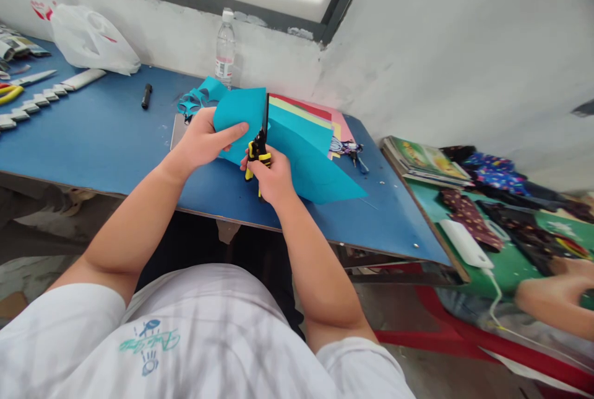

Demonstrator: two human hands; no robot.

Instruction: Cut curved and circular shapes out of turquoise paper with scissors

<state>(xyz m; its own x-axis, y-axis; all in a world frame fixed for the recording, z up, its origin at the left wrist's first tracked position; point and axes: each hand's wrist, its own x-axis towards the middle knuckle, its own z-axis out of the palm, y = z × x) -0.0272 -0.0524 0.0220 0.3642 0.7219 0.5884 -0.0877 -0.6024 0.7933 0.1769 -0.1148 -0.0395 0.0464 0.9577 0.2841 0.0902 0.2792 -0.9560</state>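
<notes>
My left hand (208, 136) pinches a sheet of teal paper (241, 105), thumb on top and fingers beneath. My right hand (275, 177) is closed around the yellow and black handles of a pair of scissors (258, 148). Their dark blades point away from me, at the paper between the held part and the wide part that spreads to the right. Behind my left hand lie teal paper scraps (197, 101) with cut-out holes. Red, yellow and pink sheets (341, 127) are stacked under the teal paper.
A water bottle (225, 46) stands against the wall, with a black marker (146, 96) to its left. Farther left are a white plastic bag (93, 40) and a folded paper strip (46, 97). On the green table at right are books (427, 161), a white device (466, 243) and another person's hand (557, 294).
</notes>
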